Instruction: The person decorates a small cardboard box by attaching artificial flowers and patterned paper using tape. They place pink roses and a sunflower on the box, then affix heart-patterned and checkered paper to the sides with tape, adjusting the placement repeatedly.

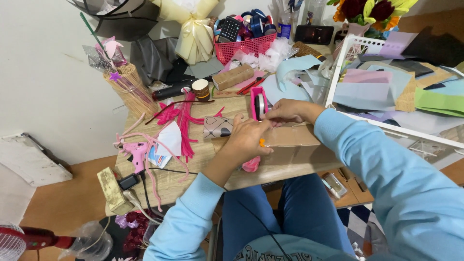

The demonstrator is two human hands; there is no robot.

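My left hand (pixel 246 140) rests on the near end of a pink tape dispenser (pixel 258 104) and on a brown cardboard piece (pixel 290 137) on the wooden table (pixel 193 169), gripping something small and orange by the thumb. My right hand (pixel 287 111) pinches the clear tape at the dispenser's roll, fingers closed on the strip. A patterned paper cone (pixel 217 127) lies just left of my left hand. A pink object (pixel 251 165) shows under my left wrist.
Pink pipe cleaners (pixel 181 121), a pink glue gun (pixel 136 152) and a holder of wooden skewers (pixel 130 92) fill the table's left. A red basket of ribbons (pixel 244 43) stands behind. A white rack of coloured paper sheets (pixel 386 82) sits at right.
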